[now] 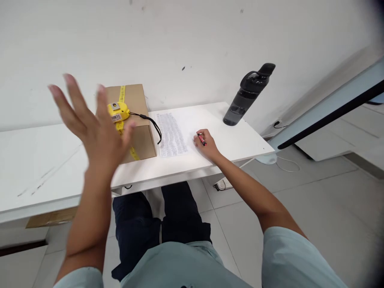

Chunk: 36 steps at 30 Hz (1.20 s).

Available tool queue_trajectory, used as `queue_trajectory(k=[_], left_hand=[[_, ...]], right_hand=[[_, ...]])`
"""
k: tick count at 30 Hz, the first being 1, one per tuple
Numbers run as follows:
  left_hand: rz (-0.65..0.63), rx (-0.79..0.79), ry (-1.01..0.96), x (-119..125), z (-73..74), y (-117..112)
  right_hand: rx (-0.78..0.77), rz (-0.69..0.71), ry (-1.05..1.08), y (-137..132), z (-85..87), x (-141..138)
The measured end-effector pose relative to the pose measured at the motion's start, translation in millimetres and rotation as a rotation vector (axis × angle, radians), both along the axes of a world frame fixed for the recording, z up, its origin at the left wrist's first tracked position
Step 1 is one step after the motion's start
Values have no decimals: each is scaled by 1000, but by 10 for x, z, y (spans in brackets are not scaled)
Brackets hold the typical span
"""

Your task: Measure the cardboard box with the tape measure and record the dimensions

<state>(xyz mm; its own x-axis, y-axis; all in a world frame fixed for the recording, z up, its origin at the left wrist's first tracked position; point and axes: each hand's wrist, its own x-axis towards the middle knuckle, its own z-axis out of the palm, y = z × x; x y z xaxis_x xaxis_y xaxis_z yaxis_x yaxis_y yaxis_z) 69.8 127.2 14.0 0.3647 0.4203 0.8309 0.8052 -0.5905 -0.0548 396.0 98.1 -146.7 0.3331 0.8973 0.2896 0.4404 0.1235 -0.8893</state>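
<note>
My left hand (102,136) is raised in front of the cardboard box (139,140), its fingers spread and slightly blurred, with nothing in it. A yellow tape measure (121,111) with a black wrist strap lies on top of the box, partly hidden behind that hand. Down on the white table, my right hand (208,146) is closed around a red and black pen (201,139). To the left of the right hand lies a sheet of paper (172,134) covered in dense dark writing. Yellow printed tape runs over the box.
A dark, see-through water bottle (246,96) stands at the back right of the white table (240,140). The wall rises directly behind. A pale panel with a black edge (330,116) is at the right. My legs are beneath the table's front edge.
</note>
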Motion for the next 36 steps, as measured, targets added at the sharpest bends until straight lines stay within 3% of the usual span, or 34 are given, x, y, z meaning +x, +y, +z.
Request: queue_trajectory(k=[1,3,4,8,12,17,36], left_hand=[[-144,103,19,142,-152,-150],[-458,38,252,419,-515,-415],[-507,-48,363,535,-705,-509],[-237,-484,403,724,-1336,-610],[-114,-657,353,647,-1646,-596],[-62,-666,320,659,-1719,-630],[-79,-662,288,671,-1735,-630]], right_hand=[[10,3,9,-30,29,-56],[12,22,29,-81,107,-155],[3,39,41,-95,148,-196],[-83,171,92,-65,231,-322],[-147,228,97,-35,181,-396],[-203,159,-14,-97,169,-425],[-265,134,-23,-111,192,-437]])
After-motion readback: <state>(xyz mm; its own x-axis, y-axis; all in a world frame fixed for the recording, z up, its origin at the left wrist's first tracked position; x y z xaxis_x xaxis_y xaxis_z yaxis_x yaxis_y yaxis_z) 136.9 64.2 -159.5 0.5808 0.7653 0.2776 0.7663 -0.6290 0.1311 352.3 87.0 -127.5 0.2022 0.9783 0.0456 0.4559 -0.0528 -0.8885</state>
